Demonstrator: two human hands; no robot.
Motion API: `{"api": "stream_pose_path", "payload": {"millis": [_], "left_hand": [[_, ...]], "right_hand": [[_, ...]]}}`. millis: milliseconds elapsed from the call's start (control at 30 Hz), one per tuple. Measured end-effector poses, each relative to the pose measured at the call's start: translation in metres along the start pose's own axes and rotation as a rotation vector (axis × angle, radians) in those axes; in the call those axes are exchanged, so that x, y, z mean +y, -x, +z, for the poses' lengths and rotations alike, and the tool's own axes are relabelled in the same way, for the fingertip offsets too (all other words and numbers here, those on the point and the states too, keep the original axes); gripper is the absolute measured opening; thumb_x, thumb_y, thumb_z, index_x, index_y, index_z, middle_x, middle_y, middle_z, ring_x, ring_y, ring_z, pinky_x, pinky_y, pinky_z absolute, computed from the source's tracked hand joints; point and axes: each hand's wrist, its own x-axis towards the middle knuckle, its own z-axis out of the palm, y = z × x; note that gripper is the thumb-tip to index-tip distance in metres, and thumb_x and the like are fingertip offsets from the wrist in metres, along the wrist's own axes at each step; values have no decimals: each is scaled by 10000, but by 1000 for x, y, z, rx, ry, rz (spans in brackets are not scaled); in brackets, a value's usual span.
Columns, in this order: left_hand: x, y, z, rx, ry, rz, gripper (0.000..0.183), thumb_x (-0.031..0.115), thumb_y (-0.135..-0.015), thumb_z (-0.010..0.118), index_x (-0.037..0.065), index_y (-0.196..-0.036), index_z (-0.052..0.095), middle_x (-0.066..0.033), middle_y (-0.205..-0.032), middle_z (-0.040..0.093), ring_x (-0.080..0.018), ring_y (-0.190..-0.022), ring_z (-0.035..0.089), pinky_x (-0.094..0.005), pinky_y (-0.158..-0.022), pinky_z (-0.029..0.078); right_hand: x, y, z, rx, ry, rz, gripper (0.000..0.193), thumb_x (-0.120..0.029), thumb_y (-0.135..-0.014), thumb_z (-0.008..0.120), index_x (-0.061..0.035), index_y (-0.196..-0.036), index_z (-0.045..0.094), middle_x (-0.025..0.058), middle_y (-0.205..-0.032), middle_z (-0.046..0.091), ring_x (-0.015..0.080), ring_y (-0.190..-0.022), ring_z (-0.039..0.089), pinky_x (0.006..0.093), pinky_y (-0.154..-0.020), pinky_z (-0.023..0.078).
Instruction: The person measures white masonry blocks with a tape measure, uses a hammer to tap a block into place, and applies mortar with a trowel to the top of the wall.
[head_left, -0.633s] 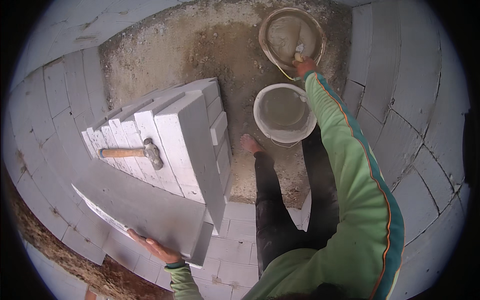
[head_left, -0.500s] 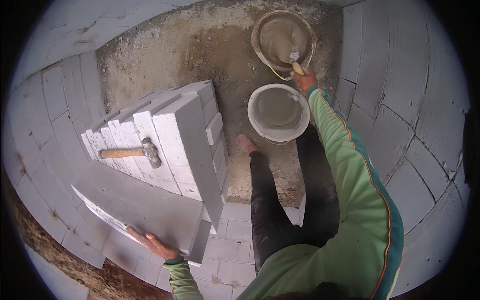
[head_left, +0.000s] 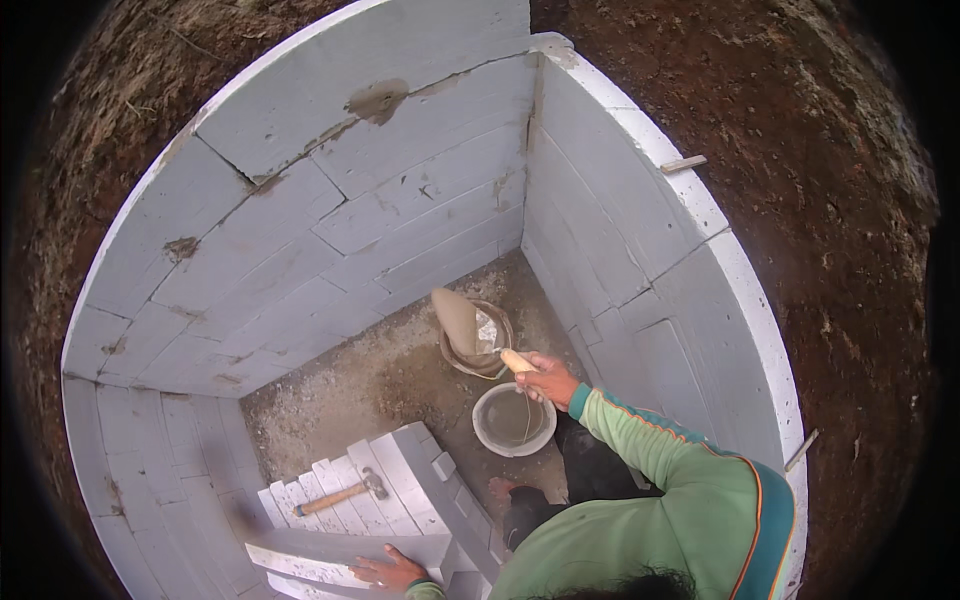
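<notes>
My right hand grips the wooden handle of a trowel. A heap of wet grey mortar sits on the trowel's blade, above a round mortar bucket. Below that, near my right wrist, stands a pale bucket with greyish liquid in it. My left hand lies with its fingers stretched out on the edge of a grey-white block. Beyond this block, a hammer with a wooden handle rests on a stack of white blocks.
Block walls meet in a far corner, a left wall and a right wall with a pale top edge. Brown soil lies outside them. The floor is gritty, and my bare foot stands beside the block stack.
My right hand has lifted the trowel out of the bucket with mortar on it. My left hand stays on the block. The view has tilted up, showing the wall tops and soil.
</notes>
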Motion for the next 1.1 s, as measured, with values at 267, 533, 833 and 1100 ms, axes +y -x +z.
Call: {"api": "stream_pose_path", "payload": {"millis": [267, 533, 833, 1100], "left_hand": [[7, -4, 10, 55, 22, 8, 773, 583, -938, 470, 50, -1483, 344, -199, -1600, 163, -324, -1489, 138, -585, -1115, 205], [8, 6, -13, -26, 103, -41, 766, 555, -937, 491, 30, -1478, 351, -196, -1615, 105, -350, -1490, 116, -583, -1132, 186], [17, 3, -19, 1, 112, -36, 738, 528, -917, 542, 41, -1454, 405, -169, -1621, 105, -328, -1491, 127, -540, -1154, 178], [18, 2, -22, -26, 131, -57, 699, 499, -905, 578, 70, -1439, 443, -156, -1620, 117, -322, -1489, 135, -550, -1156, 160]], "right_hand": [[-252, 98, -2, 170, -6, -397, 414, -244, -964, 571, -66, -1331, 499, 8, -844, 589, 59, -597, 504, 213, -478, 381], [-447, 3, -87, 668, 691, -571, 358, -307, -901, 547, -61, -1151, 618, 90, -843, 650, 194, -673, 626, 330, -516, 464], [-500, -111, -140, 946, 1541, -446, 340, -206, -871, 553, -106, -1183, 645, 197, -1140, 671, 374, -1089, 632, 493, -929, 495], [-462, -61, -118, 977, 1842, -392, 338, -224, -1003, 391, -165, -1283, 571, 181, -1195, 595, 404, -1130, 597, 500, -908, 524]]}}
